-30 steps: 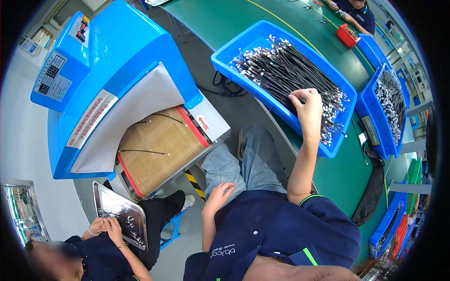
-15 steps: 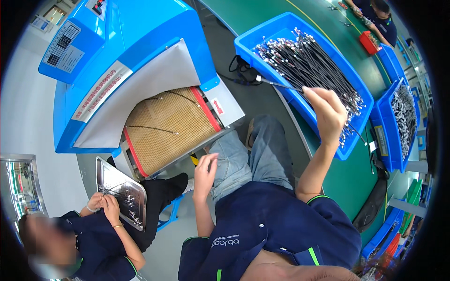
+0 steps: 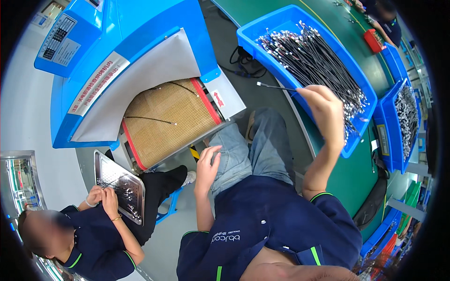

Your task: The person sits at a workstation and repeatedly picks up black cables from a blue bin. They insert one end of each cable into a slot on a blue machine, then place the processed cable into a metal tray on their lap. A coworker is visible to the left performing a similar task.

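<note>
My right hand (image 3: 324,111) is raised beside the near edge of a blue bin (image 3: 281,77). Its fingers pinch a thin black cable (image 3: 279,87), whose white connector end points left, off the bin. Many black cables (image 3: 323,65) with pale connector ends lie heaped in that bin. Over my lap hovers my left hand (image 3: 207,169), fingers apart and nothing in it. To the left, several black cables (image 3: 150,119) lie spaced out on the tan mesh belt (image 3: 159,140) of a blue machine (image 3: 159,18).
A co-worker (image 3: 101,234) sits at lower left, hands over a metal tray (image 3: 142,206) of cables. Another blue bin (image 3: 383,140) stands right on the green table (image 3: 349,175). A person (image 3: 386,28) and a red box (image 3: 373,41) are at the far right.
The whole view has shifted a little. My right hand has drawn the cable slightly toward me, away from the bin's far end. My left hand has risen slightly.
</note>
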### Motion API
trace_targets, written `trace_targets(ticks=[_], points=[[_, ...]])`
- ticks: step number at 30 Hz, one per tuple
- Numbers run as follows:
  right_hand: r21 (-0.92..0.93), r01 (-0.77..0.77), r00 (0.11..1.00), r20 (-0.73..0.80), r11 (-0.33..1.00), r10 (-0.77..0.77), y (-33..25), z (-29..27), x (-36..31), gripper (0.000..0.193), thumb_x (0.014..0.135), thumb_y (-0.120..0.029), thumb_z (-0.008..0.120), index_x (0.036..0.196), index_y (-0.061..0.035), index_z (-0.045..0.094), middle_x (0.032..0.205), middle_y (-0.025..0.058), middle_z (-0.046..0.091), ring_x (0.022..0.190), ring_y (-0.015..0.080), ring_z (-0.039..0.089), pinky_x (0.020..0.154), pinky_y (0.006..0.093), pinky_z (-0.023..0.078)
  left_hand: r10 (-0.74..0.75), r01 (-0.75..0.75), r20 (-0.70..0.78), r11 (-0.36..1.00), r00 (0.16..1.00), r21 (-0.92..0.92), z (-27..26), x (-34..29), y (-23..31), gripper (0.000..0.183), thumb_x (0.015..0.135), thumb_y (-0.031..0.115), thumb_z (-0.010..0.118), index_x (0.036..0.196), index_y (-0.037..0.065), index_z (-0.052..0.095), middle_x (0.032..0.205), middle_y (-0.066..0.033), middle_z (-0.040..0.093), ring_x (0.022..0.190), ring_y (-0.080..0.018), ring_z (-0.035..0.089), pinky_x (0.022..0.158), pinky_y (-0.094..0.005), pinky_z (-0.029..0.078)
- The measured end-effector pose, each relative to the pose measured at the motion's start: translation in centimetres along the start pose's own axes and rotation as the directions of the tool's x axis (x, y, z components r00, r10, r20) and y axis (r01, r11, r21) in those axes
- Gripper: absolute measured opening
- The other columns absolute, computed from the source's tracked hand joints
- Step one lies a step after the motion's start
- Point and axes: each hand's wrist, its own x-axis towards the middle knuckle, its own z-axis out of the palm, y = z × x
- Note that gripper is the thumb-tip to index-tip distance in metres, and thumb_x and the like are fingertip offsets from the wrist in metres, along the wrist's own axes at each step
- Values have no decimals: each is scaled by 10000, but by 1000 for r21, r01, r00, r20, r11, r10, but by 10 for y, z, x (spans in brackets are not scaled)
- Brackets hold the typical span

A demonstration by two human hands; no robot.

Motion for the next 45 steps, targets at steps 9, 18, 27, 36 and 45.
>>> trace_targets(ticks=[9,18,27,36,45], points=[[263,250,904,280,932,-322,-38,42,-27,239,703,-65,584,928,-58,664,846,26,623,752,193,600,667,306,497,369,-322,-376,929,850,183,-2,15,35,381,801,71,693,1157,31,564,1141,-131,572,1049,-267,570,846,-371,474],[473,174,880,318,864,-352,-69,82,-44,220,760,-95,608,977,-71,627,783,45,571,756,206,617,632,319,506,313,-298,-54,936,948,190,-37,8,30,148,801,21,660,944,18,622,875,-100,628,766,-230,633,677,-324,505],[595,217,867,246,774,-433,-67,115,-56,130,772,-151,658,884,-89,639,779,33,579,702,201,623,578,318,502,138,-137,13,989,990,-50,-30,-1,20,134,792,3,635,921,7,600,817,-85,614,722,-170,622,640,-275,482],[606,117,885,296,787,-360,-63,115,-56,120,791,-160,670,878,-79,649,785,36,587,706,213,622,585,328,505,390,-366,-130,914,912,173,-23,1,27,213,729,11,724,920,38,633,841,-83,637,743,-225,625,649,-322,505],[553,310,867,168,773,-469,-61,118,-57,170,728,-127,668,895,-92,661,828,-7,605,696,159,597,567,292,497,421,-386,-148,896,895,219,-19,4,28,194,707,-13,719,879,30,640,837,-88,633,753,-244,623,651,-335,507]])
